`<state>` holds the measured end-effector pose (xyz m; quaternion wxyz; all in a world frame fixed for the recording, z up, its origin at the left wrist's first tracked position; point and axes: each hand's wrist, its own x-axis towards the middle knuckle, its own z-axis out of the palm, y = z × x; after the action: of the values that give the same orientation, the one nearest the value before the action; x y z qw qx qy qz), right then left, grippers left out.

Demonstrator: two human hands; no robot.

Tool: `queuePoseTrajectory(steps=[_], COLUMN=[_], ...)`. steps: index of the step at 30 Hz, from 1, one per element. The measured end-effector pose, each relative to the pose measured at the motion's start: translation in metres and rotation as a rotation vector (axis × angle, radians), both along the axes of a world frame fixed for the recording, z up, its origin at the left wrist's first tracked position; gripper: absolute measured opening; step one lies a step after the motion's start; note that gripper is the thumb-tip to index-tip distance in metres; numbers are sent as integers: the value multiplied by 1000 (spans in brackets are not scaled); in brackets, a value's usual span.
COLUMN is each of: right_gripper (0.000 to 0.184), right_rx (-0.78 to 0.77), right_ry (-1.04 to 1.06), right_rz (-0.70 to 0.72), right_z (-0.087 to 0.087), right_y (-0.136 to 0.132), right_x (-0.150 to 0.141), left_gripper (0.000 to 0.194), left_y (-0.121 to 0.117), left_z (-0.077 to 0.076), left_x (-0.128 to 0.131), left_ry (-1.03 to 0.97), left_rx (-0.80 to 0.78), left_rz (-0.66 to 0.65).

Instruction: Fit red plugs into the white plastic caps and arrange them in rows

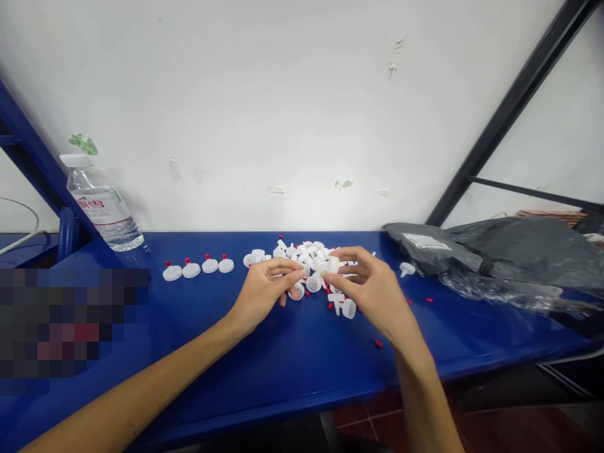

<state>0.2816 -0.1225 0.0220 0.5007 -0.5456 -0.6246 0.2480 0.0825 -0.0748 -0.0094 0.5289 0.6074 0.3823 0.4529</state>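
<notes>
My right hand [372,283] pinches a white plastic nozzle cap [333,264] between thumb and fingers, just above the pile. My left hand [268,283] faces it, thumb and fingertips pressed together; whatever lies between them is too small or hidden to make out. Below and behind both hands spreads a heap of white nozzle caps [313,282], some upside down with their round hollows showing. Small red tips [378,343] are scattered among and around them. To the left, several white caps [190,270] stand in a row, each with a red tip on its spout.
A water bottle [104,204] stands at the table's back left. Grey plastic bags [434,245] and clear wrap [500,294] lie on the right, with a single white cap [406,269] beside them. A white wall [283,113] backs the blue table [264,371]. A blurred patch covers the far left.
</notes>
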Motion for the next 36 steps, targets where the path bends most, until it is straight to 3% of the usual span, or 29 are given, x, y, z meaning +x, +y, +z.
queuePoseTrajectory(steps=[9,23,36], right_gripper=[30,29,32], right_rx=[-18,-16,-22], right_ry=[-36,-57,-56], right_rz=[27,19,38], right_z=[-8,-8,-9], right_y=[5,4,5], right_x=[-22,-25,-26], left_gripper=[37,30,33], left_y=[7,4,4], left_z=[7,15,15], left_x=[-11,-10,-11], left_ry=[-89,-5,6], left_rx=[-50,106,80], left_rz=[21,103,91])
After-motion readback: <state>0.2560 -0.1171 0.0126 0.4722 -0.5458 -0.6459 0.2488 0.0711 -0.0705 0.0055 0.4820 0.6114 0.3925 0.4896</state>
